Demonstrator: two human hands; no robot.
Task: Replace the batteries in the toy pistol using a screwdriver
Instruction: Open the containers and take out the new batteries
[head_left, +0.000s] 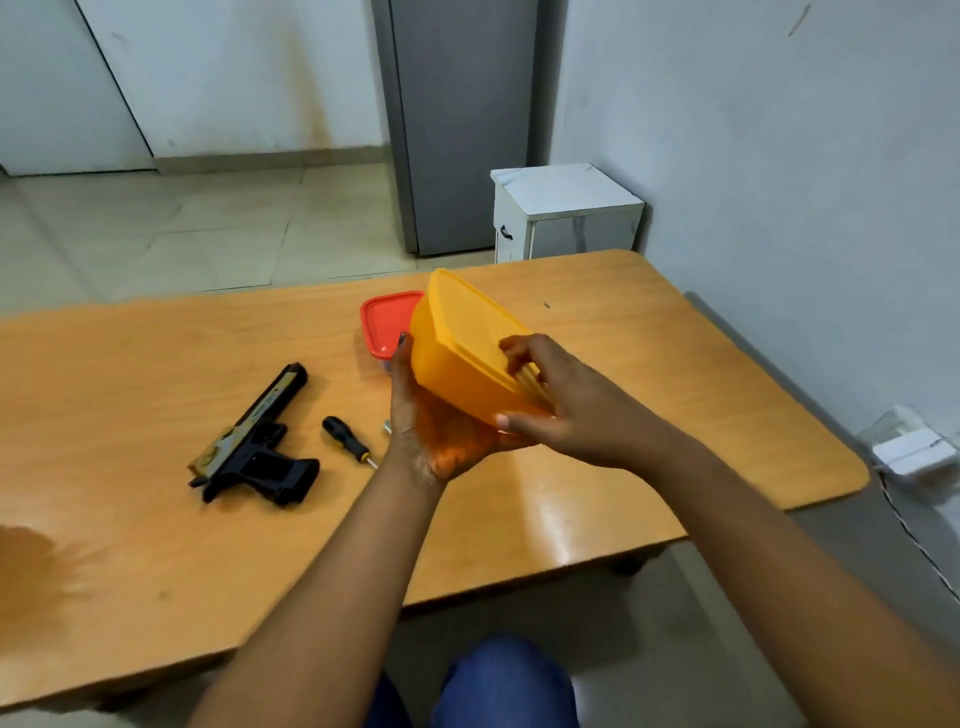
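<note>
Above the middle of the glossy wooden table, both hands hold a yellow plastic container tilted off the surface, its lid facing up and to the right. The left hand cups it from below, palm up, fingers curled along its left wall. The right hand grips the near right corner, thumb under the rim and fingertips curled over the lid's ribbed edge. Just behind it lies a container with a smooth red lid with rounded corners, flat on the table.

Left of the hands, the toy pistol lies on its side, black matte grip toward the near edge, patterned slide pointing far. Between pistol and left wrist rests a short screwdriver, black-and-yellow handle, metal tip toward the wrist. A small metallic piece shows beside the left hand; what it is cannot be told.

Broad bare tabletop stretches right of the hands to the rounded right corner, and near-left toward the front edge.
</note>
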